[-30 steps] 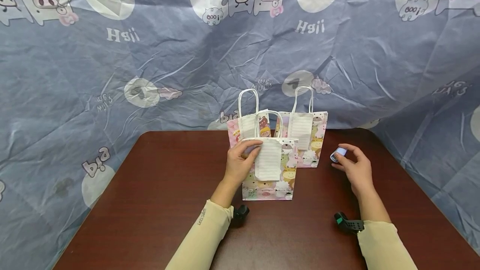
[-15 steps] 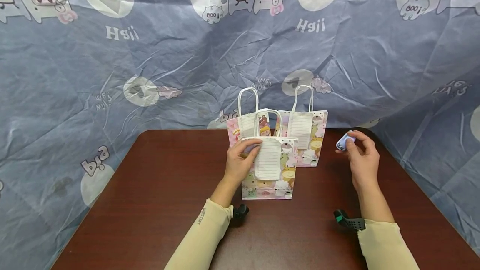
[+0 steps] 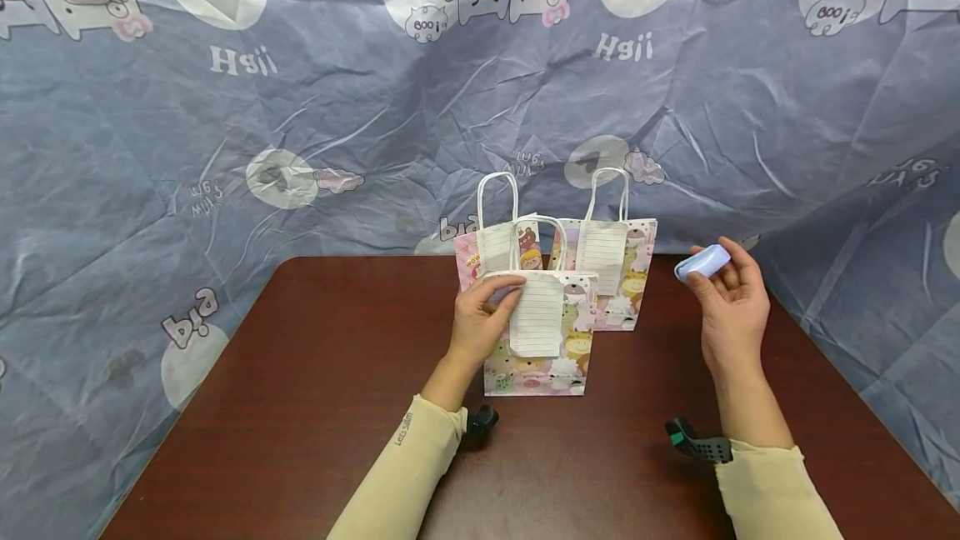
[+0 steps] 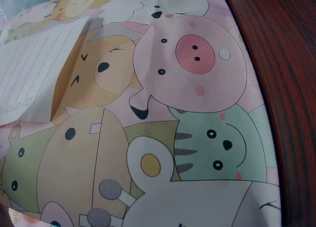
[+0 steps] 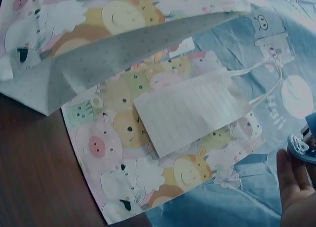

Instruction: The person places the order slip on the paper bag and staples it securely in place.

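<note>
A paper gift bag point(image 3: 576, 348) printed with cartoon animals stands upright on the table, a lined white paper slip point(image 3: 536, 317) lying against its front. At its top left edge my left hand point(image 3: 480, 322) pinches the bag, with the fingertips beside the slip. The left wrist view shows the printed front of the bag point(image 4: 212, 74) and the lower end of the slip. To the right, my right hand point(image 3: 735, 307) holds a small light-blue mini stapler point(image 3: 705, 262) between thumb and fingers, raised above the table. Only part of the stapler point(image 5: 302, 147) shows in the right wrist view.
Behind stand a pink printed bag point(image 3: 468, 261) at left and another animal-print bag point(image 3: 637, 273) at right, each with white handles and a lined slip. The brown table point(image 3: 337, 373) ends against a blue patterned cloth point(image 3: 360, 132).
My right hand has lifted the mini stapler up from near the table, slightly to the right, and turned it. My left hand stays at the front bag's top edge.
</note>
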A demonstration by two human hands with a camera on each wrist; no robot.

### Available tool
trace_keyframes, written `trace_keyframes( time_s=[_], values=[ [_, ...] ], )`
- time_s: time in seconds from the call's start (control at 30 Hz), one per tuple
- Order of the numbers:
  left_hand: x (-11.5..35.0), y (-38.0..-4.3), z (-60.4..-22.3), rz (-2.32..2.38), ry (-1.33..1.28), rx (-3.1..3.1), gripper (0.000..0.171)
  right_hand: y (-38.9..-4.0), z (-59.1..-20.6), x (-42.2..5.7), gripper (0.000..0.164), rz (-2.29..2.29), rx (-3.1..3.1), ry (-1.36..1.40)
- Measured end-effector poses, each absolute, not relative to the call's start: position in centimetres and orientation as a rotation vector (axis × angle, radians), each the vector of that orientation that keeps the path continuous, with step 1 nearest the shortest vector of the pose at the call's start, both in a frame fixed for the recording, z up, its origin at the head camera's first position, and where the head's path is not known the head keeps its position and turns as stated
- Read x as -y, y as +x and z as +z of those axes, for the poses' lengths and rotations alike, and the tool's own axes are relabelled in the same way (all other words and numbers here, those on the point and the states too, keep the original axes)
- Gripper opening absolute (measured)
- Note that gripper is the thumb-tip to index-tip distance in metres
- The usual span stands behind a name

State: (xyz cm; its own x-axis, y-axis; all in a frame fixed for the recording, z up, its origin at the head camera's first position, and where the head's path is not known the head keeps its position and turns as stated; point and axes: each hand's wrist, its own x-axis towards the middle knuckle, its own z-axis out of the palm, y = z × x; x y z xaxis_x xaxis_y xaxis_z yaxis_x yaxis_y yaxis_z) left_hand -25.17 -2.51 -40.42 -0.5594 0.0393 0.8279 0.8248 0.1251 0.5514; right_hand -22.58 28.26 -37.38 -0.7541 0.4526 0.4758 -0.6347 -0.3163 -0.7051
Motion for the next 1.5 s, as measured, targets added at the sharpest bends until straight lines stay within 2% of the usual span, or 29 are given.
trace_keyframes(
  time_s=[0.17, 0.63, 1.07, 1.5],
  values=[
    [2.6, -23.8, -39.0, -1.491, -0.839, 1.736, 0.014, -22.1, -36.9, -27.5, 0.064, 2.103, 1.235, 0.312],
    [2.5, -23.5, -38.8, -1.481, -0.841, 1.74, 0.014, -20.0, -35.1, -25.0, 0.061, 2.048, 1.403, 0.641],
    [2.6, -23.6, -38.7, -1.467, -0.831, 1.743, 0.014, -19.6, -34.0, -20.5, 0.065, 1.726, 1.62, 0.828],
    [2.5, -23.5, -38.6, -1.465, -0.843, 1.735, 0.014, -20.7, -34.7, -17.7, 0.061, 1.349, 1.919, 0.79]
  ],
)
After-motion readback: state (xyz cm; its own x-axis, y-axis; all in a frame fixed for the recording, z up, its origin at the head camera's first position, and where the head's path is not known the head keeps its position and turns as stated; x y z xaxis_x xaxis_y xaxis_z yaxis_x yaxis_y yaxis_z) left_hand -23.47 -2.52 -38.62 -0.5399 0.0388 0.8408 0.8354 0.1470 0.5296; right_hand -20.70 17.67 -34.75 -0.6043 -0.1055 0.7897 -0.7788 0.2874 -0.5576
